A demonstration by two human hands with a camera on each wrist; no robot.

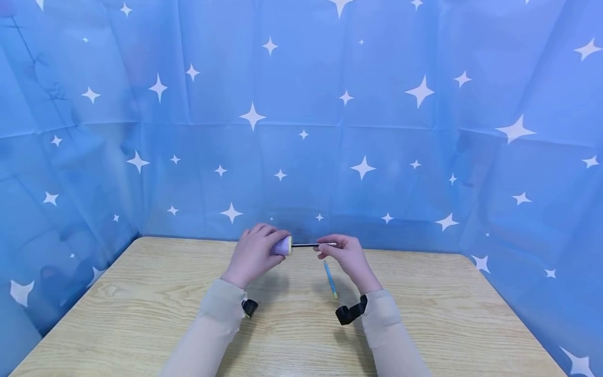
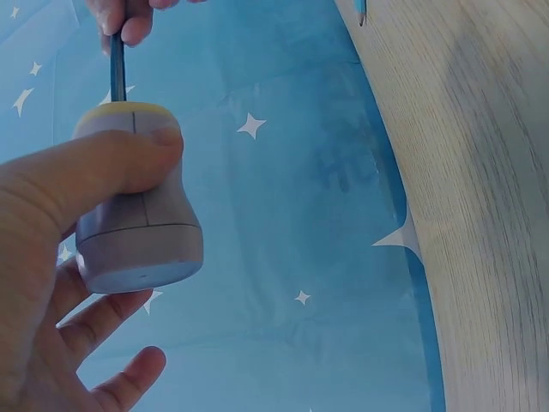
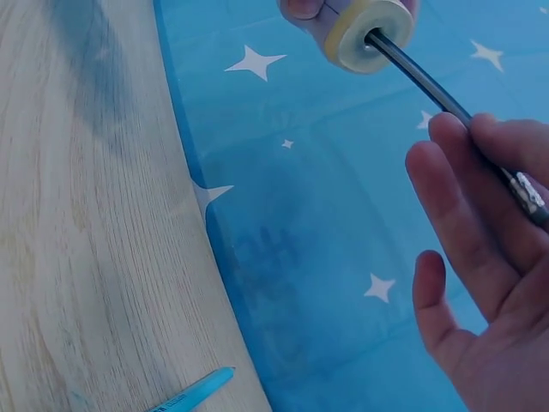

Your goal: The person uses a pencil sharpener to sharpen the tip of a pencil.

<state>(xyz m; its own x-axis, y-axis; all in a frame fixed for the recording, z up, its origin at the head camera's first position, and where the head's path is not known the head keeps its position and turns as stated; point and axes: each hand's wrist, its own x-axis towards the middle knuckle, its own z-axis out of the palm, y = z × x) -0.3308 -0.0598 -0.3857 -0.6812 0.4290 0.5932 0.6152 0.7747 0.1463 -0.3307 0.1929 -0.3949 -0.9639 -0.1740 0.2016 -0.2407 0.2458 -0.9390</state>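
Observation:
My left hand (image 1: 253,255) grips a lilac pencil sharpener (image 2: 141,210) with a pale yellow rim, held above the far part of the table. Its round opening points right, toward my other hand. A dark pencil (image 3: 425,80) has one end inside that opening. Thumb and fingers of my right hand (image 1: 347,256) pinch the pencil near its other end, where silvery markings show in the right wrist view. The pencil's inserted end is hidden inside the sharpener. Below the right hand, a light-blue pencil (image 1: 331,280) lies on the table.
The wood-grain table (image 1: 292,335) has its far edge just behind both hands. A blue curtain (image 1: 301,146) with white stars hangs behind the table and along its sides. Each wrist wears a black camera (image 1: 349,314).

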